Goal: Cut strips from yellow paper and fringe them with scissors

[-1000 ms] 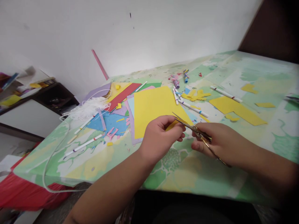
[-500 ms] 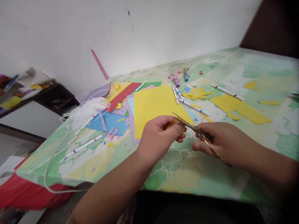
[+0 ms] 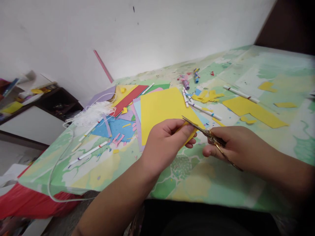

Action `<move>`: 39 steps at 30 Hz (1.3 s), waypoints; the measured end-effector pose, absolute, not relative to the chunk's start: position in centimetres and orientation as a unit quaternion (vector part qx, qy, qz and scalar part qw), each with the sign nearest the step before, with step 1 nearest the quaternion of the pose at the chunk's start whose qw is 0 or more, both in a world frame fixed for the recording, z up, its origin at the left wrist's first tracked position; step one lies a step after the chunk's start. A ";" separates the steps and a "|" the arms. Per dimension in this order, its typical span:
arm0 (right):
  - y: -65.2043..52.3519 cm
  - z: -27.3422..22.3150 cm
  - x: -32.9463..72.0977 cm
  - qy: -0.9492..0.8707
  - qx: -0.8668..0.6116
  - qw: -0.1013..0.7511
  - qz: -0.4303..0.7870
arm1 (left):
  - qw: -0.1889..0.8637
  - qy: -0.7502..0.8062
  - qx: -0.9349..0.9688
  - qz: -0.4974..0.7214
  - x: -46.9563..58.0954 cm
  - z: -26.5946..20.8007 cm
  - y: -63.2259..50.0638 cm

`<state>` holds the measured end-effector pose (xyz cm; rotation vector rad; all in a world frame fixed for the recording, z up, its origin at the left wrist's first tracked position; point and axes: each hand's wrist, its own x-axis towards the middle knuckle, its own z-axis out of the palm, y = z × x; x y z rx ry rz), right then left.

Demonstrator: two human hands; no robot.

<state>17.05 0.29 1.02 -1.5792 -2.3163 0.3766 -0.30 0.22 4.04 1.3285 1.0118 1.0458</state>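
My left hand (image 3: 168, 139) pinches a small piece of yellow paper (image 3: 189, 136) between thumb and fingers, and most of the piece is hidden behind them. My right hand (image 3: 236, 147) grips a pair of scissors (image 3: 213, 137) with gold-coloured handles. Their dark blades point left and lie over the piece, right at my left thumb tip. Just beyond both hands, a large yellow sheet (image 3: 162, 106) rests on top of other coloured sheets.
White markers (image 3: 242, 94) and yellow paper scraps (image 3: 209, 96) lie around the sheets. At the left is a bundle of white string (image 3: 95, 113) near blue paper (image 3: 103, 127). Two small rolled-paper pieces (image 3: 185, 82) are at the back. The table (image 3: 98, 178) meets a white wall (image 3: 159, 32).
The yellow piece shows a little more below my left fingers, and the scissors have shifted very slightly against it. The whole view has tilted slightly; the things on the table stay put.
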 end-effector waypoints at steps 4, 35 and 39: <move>0.3 1.0 17.1 -0.806 -0.555 0.159 0.130 | 0.557 0.427 0.564 0.435 -0.4 4.1 0.3; 0.1 1.3 17.1 -0.814 -0.551 0.138 0.125 | 0.515 0.485 0.561 0.430 -0.2 4.2 0.3; 0.1 1.2 17.1 -0.812 -0.548 0.147 0.134 | 0.509 0.488 0.563 0.431 -0.3 4.4 0.2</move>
